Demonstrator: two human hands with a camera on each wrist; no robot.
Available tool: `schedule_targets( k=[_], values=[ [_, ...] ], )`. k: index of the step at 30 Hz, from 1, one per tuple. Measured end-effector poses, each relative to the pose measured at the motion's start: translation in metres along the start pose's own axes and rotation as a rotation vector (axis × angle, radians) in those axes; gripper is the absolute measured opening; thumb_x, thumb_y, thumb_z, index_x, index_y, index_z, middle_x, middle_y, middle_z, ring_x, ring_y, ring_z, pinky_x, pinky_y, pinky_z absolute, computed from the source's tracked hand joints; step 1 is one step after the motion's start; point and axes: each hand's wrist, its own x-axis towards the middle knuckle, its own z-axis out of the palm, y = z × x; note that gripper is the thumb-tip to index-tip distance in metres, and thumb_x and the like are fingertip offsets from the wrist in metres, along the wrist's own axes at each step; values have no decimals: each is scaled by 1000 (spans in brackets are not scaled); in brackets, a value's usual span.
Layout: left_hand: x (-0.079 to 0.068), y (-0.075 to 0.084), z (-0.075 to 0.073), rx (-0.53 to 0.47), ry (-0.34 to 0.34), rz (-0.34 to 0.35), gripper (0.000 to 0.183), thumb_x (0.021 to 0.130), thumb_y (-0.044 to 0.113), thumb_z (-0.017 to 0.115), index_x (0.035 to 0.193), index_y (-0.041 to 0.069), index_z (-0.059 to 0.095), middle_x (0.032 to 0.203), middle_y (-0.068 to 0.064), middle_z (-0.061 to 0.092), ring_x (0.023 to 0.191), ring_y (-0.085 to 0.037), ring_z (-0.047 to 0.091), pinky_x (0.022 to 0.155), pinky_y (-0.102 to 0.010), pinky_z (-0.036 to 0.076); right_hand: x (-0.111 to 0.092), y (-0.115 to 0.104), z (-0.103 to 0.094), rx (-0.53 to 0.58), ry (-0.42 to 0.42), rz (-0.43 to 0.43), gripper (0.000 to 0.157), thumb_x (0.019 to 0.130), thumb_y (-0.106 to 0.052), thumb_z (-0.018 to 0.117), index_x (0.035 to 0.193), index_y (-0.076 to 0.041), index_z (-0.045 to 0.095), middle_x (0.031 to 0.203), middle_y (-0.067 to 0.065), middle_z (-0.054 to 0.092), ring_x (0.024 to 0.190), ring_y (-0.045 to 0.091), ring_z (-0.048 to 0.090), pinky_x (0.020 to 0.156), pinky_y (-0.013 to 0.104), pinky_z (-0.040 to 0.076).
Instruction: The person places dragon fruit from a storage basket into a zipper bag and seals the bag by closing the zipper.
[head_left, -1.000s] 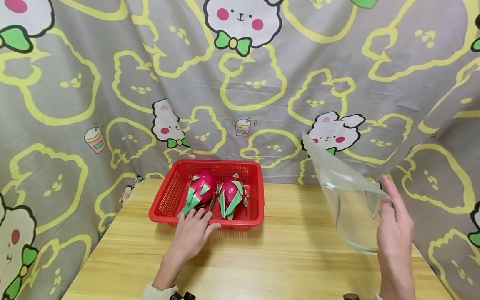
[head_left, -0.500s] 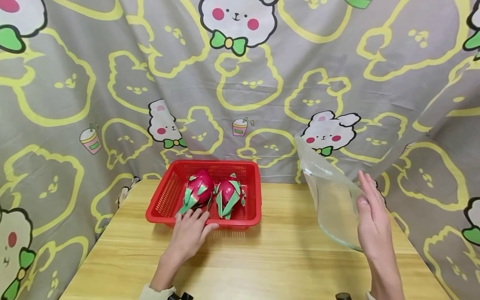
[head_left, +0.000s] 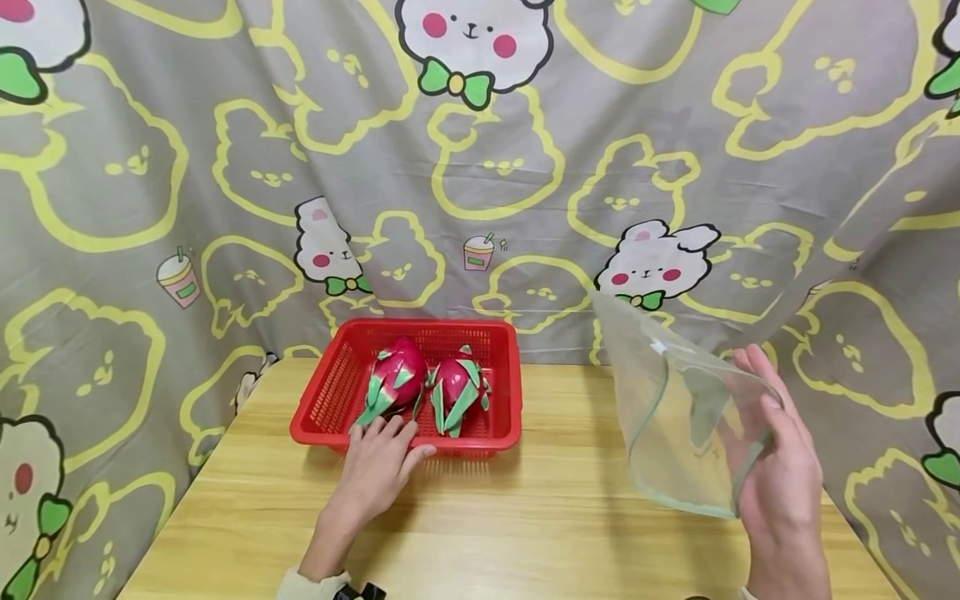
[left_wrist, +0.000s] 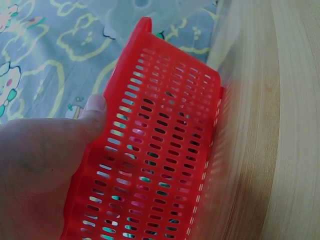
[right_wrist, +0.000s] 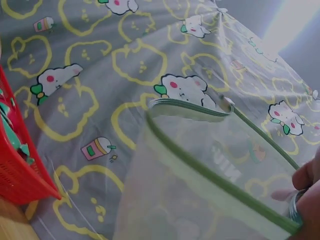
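My left hand point(head_left: 378, 479) grips the near rim of a red plastic basket point(head_left: 508, 417), its fingertips inside. In the left wrist view, the thumb point(left_wrist: 92, 117) lies along the slotted wall point(left_wrist: 150, 145). Two pink dragon fruits with green scales, one larger point(head_left: 405, 371) and one rounder point(head_left: 453, 385), lie in the basket. At the right, my right hand point(head_left: 786, 479) holds a translucent zip pouch point(head_left: 675, 400) with green edging above the table. Some fingers show through its film. The right wrist view shows the pouch's mouth point(right_wrist: 215, 182) spread apart, with curled fingers point(right_wrist: 305, 180) at its edge.
Basket and hands are over a light wooden table point(head_left: 555, 517). A grey curtain point(head_left: 517, 225) with yellow bear outlines and white rabbits hangs behind it and along both sides. Part of the basket point(right_wrist: 25, 170) shows at the left of the right wrist view.
My right hand shifted left, then back right, and the pouch has turned so more of its face shows. My left hand stays on the basket's rim; the dragon fruits lie where they were.
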Motion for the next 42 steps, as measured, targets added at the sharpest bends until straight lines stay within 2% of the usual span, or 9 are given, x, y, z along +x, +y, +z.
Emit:
schedule_targets(
  k=[3,9,14,18,21,30,36,40,42],
  values=[
    [1,1,0,1,2,-1,47,103,54,52,116,12,70,109,-8,66,100,-33,55,85,-55,38,0,-2,3,55,-1,-25,50,113,-13,24,163,-12,29,167,2,27,150,12,28,122,39,-14],
    [0,1,-1,2,6,-8,45,103,53,54,115,12,70,109,-8,65,99,-33,55,85,-55,38,-1,-4,23,-263,59,-84,50,112,-14,29,162,-11,31,167,5,25,153,15,19,125,40,4],
    [-2,2,-1,2,13,-9,44,103,52,55,115,12,70,108,-8,65,99,-33,55,85,-56,38,0,1,32,-388,98,-216,47,109,-6,33,155,1,39,163,9,36,154,22,18,124,28,9],
    [-2,3,-1,2,10,-15,45,103,51,55,118,11,70,112,-9,66,102,-34,55,86,-56,38,1,4,34,-508,181,-278,45,108,-6,36,150,-3,50,157,8,46,150,21,27,121,23,15],
    [-2,3,-1,7,-7,-20,46,103,51,54,120,11,69,115,-11,66,105,-35,55,87,-57,39,1,5,35,-600,244,-294,44,107,-7,36,148,-7,55,155,7,49,149,20,31,120,22,18],
    [-2,0,-4,-13,-67,-22,50,104,53,52,124,11,68,119,-11,66,112,-35,55,95,-62,40,-5,16,31,-745,289,-277,47,107,-7,35,150,-14,54,157,5,47,149,18,32,120,21,19],
    [-1,8,-19,-158,-59,-16,38,103,46,58,118,13,70,116,-8,65,111,-33,57,94,-58,43,-7,21,29,-805,284,-244,46,109,-10,34,151,-18,52,157,2,47,148,16,33,115,19,25],
    [5,30,-38,-350,-5,41,23,102,37,65,112,16,70,110,0,62,105,-24,57,90,-49,47,-4,21,29,-827,261,-247,47,109,-10,34,152,-18,51,157,2,46,148,16,34,115,18,27],
    [10,46,-45,-460,0,53,23,102,36,64,118,19,69,115,5,61,110,-18,57,95,-46,48,-2,21,29,-850,251,-251,47,109,-10,34,152,-19,51,158,2,46,147,16,34,115,18,27]
  ],
)
